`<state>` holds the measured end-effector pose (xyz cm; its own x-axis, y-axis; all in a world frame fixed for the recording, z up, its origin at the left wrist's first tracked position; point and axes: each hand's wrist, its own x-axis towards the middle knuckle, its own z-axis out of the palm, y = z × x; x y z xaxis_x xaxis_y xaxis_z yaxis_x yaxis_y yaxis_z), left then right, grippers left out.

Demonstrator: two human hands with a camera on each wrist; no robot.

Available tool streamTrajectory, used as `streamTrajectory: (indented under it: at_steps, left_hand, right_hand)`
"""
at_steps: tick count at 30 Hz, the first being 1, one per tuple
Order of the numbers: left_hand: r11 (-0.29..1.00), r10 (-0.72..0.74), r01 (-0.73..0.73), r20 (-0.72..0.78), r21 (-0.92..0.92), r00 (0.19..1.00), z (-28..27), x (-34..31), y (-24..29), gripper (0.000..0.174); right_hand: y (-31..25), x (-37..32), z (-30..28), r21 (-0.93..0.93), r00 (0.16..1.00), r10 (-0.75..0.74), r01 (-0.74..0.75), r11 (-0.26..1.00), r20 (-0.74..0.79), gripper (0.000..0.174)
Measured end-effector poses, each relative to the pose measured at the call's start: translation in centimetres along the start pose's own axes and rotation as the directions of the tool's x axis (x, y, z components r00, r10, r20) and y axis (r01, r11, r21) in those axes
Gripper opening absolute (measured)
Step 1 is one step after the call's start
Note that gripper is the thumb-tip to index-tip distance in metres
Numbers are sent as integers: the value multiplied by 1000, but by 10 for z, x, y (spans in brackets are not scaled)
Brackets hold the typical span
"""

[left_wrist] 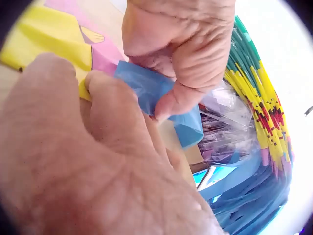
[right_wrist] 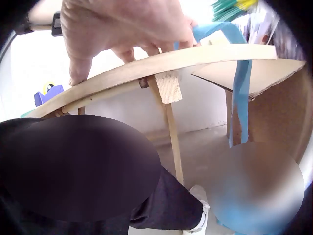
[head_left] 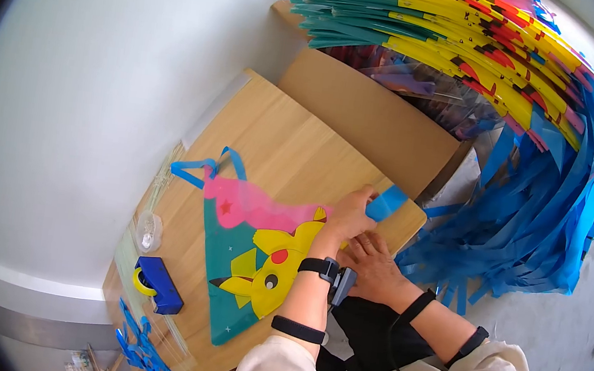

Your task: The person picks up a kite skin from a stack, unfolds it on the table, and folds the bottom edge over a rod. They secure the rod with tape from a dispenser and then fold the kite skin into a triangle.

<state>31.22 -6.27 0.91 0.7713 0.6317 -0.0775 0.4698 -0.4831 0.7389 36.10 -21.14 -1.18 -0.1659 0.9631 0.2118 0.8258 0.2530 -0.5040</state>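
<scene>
The left hand (head_left: 353, 215) grasped a flat blue plastic strip (head_left: 387, 202), its thumb curled against the smooth, translucent band near the end of the table (head_left: 261, 118). The right hand (head_left: 376, 269) was released, its fingers extended and resting at the table edge beside the left hand. The printed film sheet (head_left: 275, 275), a thin, glossy, tapering panel in teal, yellow and pink, lay flat on the light wood-grain top, partly beneath the left forearm; blue ribbon ends (head_left: 189, 172) projected from its pink far corner. In the right wrist view, the tabletop presented a pale, curved edge, with a square-cut wooden block (right_wrist: 168, 89) below it and a length of the blue strip hanging over it. A clear round tape roll (head_left: 149, 232) and an angular blue dispenser (head_left: 162, 288) with a yellow ring (head_left: 142, 283) were located beside the sheet, near a tangle of blue scraps (head_left: 144, 345). Next to the table stood an open box (head_left: 364, 123) of matte brown cardboard, near layered, printed plastic sheets (head_left: 433, 39) and long, ribbon-like blue streamers (head_left: 522, 228).
</scene>
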Motion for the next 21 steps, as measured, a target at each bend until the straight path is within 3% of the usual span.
streamTrajectory:
  at_steps: [1,2,3,4,6,8,10,12,13,14,15,16,17,18,20,21]
  left_hand:
    - [1000,1,-1,-1,-2,1000,-6,0,12,34]
    - [1000,-2,4,231,-8,973,-13,1,23,35]
    - [1000,-1,9,453,-15,891,-19,-1,32,35]
    - [1000,6,6,458,-24,889,-21,-6,34,35]
    - [991,111,-9,757,-137,644,-32,-20,35,37]
    - [1000,-5,3,820,3,573,-72,-51,61,37]
    - [981,30,-162,746,105,665,-108,-104,57,36]
    - [945,-133,-98,641,312,756,-143,-166,44,33]
    - [902,-277,-23,618,431,736,-163,-195,32,31]
    - [906,-404,243,537,346,741,-179,-237,1,31]
    - [805,-574,370,452,464,683,-196,-270,-15,34]
    - [702,-709,542,379,462,595,-212,-307,-40,38]
    - [587,-798,575,291,569,527,-222,-346,-71,39]
    - [593,-773,595,176,542,610,-229,-405,-116,39]
    - [605,-728,602,56,521,683,-232,-440,-139,39]
    - [244,-879,677,-137,694,457,-227,-435,-130,44]
  right_hand:
    - [-1,-1,0,-23,1000,8,-8,1000,-8,78]
    - [-1,-4,2,-27,1000,13,-13,1000,-6,78]
    - [0,-8,8,-36,1000,10,-11,999,-16,79]
    - [0,-13,12,-44,1000,7,-8,999,-24,79]
    - [2,-16,21,-147,999,-4,-4,989,-53,81]
    - [10,-11,28,64,995,7,0,998,-98,81]
    - [3,-5,7,50,999,23,-21,999,-37,81]
    - [3,-5,5,-41,991,-87,84,996,-100,77]
    - [4,-9,13,-51,992,-56,51,997,-110,76]
    - [4,-10,17,-50,993,-49,43,998,-110,76]
    - [4,-10,18,-54,996,-40,36,998,-84,77]
    - [4,-10,19,-57,998,-35,32,998,-57,78]
    - [3,-9,17,-55,998,-36,33,998,-55,78]
    - [1,-7,13,-78,1000,-26,25,997,-16,79]
    - [-5,-3,6,-104,1000,-9,10,994,14,80]
    - [-6,-3,3,-105,1000,16,-13,994,23,81]
